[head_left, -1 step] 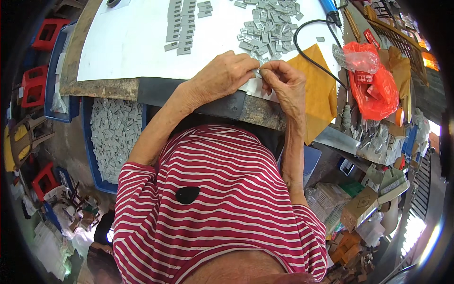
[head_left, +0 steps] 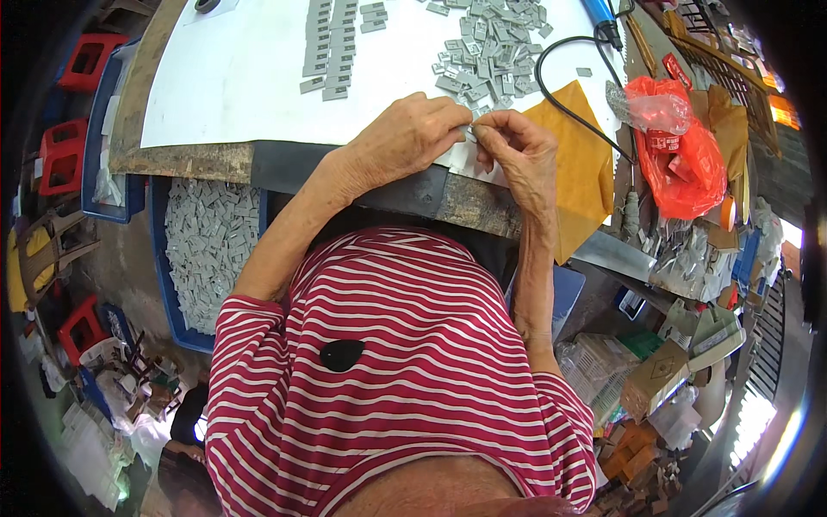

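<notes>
My left hand (head_left: 409, 133) and my right hand (head_left: 517, 151) meet fingertip to fingertip at the near edge of a white-covered table (head_left: 233, 86). Together they pinch a small grey piece (head_left: 471, 131); most of it is hidden by the fingers. Just beyond the hands lies a loose pile of small grey rectangular parts (head_left: 491, 43). Further left, more of these parts are laid out in neat rows (head_left: 332, 43).
A blue crate of grey parts (head_left: 211, 250) stands below the table on my left. A yellow envelope (head_left: 577, 164), a black cable (head_left: 560, 77) and a red plastic bag (head_left: 680, 146) lie to the right. Red stools (head_left: 65, 155) stand at far left, cluttered boxes at lower right.
</notes>
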### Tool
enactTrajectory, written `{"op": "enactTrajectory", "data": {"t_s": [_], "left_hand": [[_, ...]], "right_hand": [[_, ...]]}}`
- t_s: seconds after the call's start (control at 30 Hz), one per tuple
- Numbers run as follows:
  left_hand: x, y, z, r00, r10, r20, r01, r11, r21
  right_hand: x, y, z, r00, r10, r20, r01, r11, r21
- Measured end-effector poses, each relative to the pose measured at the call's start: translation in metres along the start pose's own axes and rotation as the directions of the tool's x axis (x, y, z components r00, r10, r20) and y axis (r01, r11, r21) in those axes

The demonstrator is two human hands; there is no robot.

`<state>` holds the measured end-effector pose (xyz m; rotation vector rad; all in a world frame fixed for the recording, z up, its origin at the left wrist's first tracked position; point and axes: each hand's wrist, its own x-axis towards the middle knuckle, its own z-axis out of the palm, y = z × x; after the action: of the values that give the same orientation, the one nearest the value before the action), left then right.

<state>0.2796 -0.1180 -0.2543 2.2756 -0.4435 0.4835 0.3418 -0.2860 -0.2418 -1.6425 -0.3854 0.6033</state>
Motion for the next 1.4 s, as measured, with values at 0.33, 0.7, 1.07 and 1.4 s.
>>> {"op": "enactTrajectory", "data": {"t_s": [0.33, 0.7, 1.07, 1.4], "left_hand": [[0.002, -0.019, -0.021, 0.976, -0.196, -0.095, 0.205, 0.973, 0.105], [0.000, -0.066, -0.021, 0.907, -0.255, -0.335, 0.380, 0.837, 0.393], [0.000, -0.060, -0.020, 0.909, -0.304, -0.286, 0.415, 0.723, 0.552], [0.007, -0.076, -0.022, 0.919, -0.271, -0.285, 0.393, 0.678, 0.622]], "right_hand": [[-0.004, -0.003, 0.006, 0.988, 0.015, -0.155, 0.005, 0.992, 0.129], [-0.031, -0.005, -0.007, 0.986, -0.007, -0.166, 0.024, 0.994, 0.106], [-0.047, -0.006, -0.016, 0.976, -0.042, -0.215, 0.058, 0.996, 0.072], [-0.060, -0.002, -0.023, 0.970, -0.023, -0.243, 0.041, 0.997, 0.068]]}}
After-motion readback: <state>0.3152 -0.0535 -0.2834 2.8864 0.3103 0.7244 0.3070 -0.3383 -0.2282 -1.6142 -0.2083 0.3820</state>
